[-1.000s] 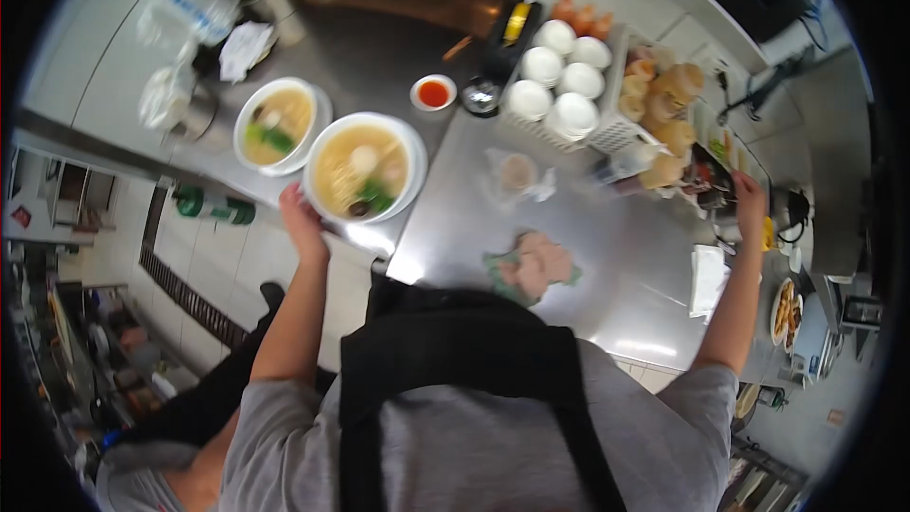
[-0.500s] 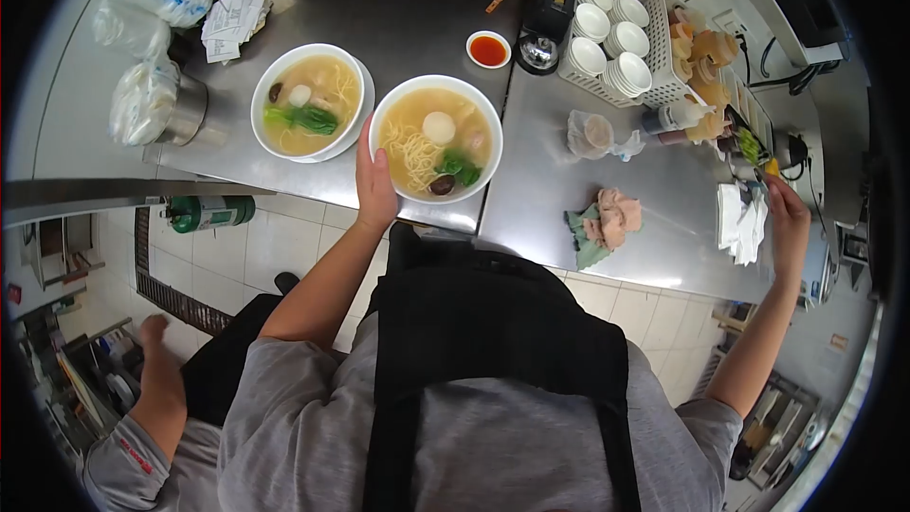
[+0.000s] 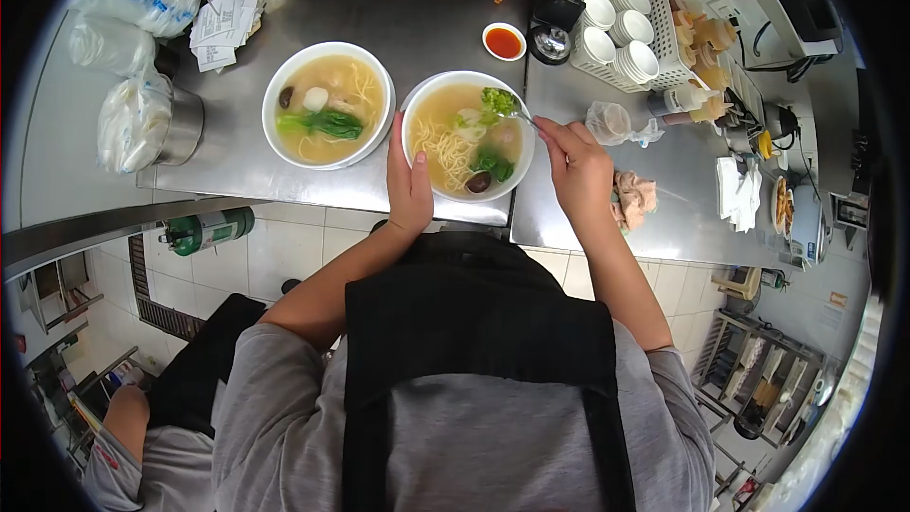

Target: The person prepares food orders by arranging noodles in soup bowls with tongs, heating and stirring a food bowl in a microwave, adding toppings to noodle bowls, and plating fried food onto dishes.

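A white bowl of noodle soup point(image 3: 445, 147) stands near the counter's front edge, with leafy greens, a mushroom and a pale round piece in it. My left hand point(image 3: 410, 186) lies against the bowl's left side, fingers along the rim. In my right hand point(image 3: 576, 163) is a metal spoon point(image 3: 522, 116), its tip over the bowl's upper right part, beside chopped green onion point(image 3: 497, 104) on the soup. Left of it, a second soup bowl point(image 3: 328, 151) sits on a white plate, touched by neither hand.
A dish of red sauce point(image 3: 504, 42), a basket of small white bowls point(image 3: 614, 74) and squeeze bottles line the back right. A crumpled cloth point(image 3: 635, 197) and white napkins point(image 3: 737, 193) lie to the right. Receipts point(image 3: 224, 27) and bagged containers are at left. Another person's arm shows lower left.
My right hand has come from the far right containers to the right-hand bowl with the spoon. Green onion now lies on that soup. The other person's arm has lowered.
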The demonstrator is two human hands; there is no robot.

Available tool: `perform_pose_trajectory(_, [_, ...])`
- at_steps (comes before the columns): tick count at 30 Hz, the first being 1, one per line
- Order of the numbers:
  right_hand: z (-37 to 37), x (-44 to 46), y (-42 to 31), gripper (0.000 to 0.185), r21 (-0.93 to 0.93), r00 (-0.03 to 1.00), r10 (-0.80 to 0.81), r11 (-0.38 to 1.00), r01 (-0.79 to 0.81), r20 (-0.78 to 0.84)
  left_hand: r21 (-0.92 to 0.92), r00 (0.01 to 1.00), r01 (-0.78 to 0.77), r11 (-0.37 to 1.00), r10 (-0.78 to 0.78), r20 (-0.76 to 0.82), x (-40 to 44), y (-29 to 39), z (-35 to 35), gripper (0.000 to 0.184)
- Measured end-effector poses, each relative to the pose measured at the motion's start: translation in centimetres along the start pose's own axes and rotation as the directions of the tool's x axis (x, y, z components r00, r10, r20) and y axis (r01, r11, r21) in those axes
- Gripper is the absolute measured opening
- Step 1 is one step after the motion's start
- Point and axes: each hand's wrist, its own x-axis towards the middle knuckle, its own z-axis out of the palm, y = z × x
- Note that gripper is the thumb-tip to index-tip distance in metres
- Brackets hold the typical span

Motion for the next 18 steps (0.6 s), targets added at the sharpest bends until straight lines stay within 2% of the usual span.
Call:
perform_pose_trajectory(2, [-0.1, 0.2, -0.3, 0.016, 0.028, 0.999, -0.007, 1.000, 0.009, -0.048, 0.082, 0.998, -0.060, 0.995, 0.059, 0.023, 0.1, 1.0, -0.4, 0.058])
perform_pose_trajectory(7, [0.8, -0.4, 0.5, 0.016, -0.004, 0.996, -0.084, 0.996, 0.084, -0.002, 0.079, 0.997, -0.082, 0.994, 0.082, 0.008, 0.1, 1.0, -0.1, 0.056])
perform_pose_trajectory(10, [1.0, -0.7, 1.4, 0.015, 0.253, 0.987, 0.102, 0.959, -0.131, 0.124, 0.030, 0.996, -0.079, 0.996, 0.080, -0.033, 0.0, 0.9, 0.3, 0.056])
perform_pose_trajectory(11, [0.6, -0.8, 1.6, 0.015, 0.253, 0.988, 0.098, 0.959, -0.126, 0.120, 0.030, 0.996, -0.084, 0.996, 0.085, -0.035, -0.1, 0.6, 0.6, 0.056])
perform_pose_trajectory(13, [-0.5, -1.1, 2.4, 0.015, 0.367, 0.966, 0.165, 0.902, -0.229, 0.197, -0.225, 1.000, -0.010, 0.974, 0.004, -0.027, -0.3, -0.1, 1.3, 0.059])
perform_pose_trajectory(14, [-1.3, -1.3, 3.3, 0.016, 0.389, 0.953, 0.191, 0.880, -0.273, 0.236, -0.183, 0.998, -0.046, 0.982, 0.039, -0.040, -0.3, -0.6, 1.4, 0.061])
perform_pose_trajectory(15, [-2.5, -1.4, 4.1, 0.016, 0.387, 0.958, 0.200, 0.882, -0.268, 0.207, -0.126, 0.998, -0.066, 0.990, 0.063, -0.024, -0.2, -2.6, 0.9, 0.061])
perform_pose_trajectory(16, [-4.2, -1.5, 5.1, 0.016, 0.413, 0.939, 0.235, 0.851, -0.323, 0.250, -0.020, 0.999, -0.040, 0.999, 0.039, -0.032, -0.4, -2.9, 0.9, 0.060])
perform_pose_trajectory(18, [-9.0, -1.2, 7.0, 0.015, 0.412, 0.879, 0.343, 0.786, -0.461, 0.330, 0.208, 0.985, -0.125, 0.970, 0.147, -0.092, 0.1, -1.8, 1.3, 0.055])
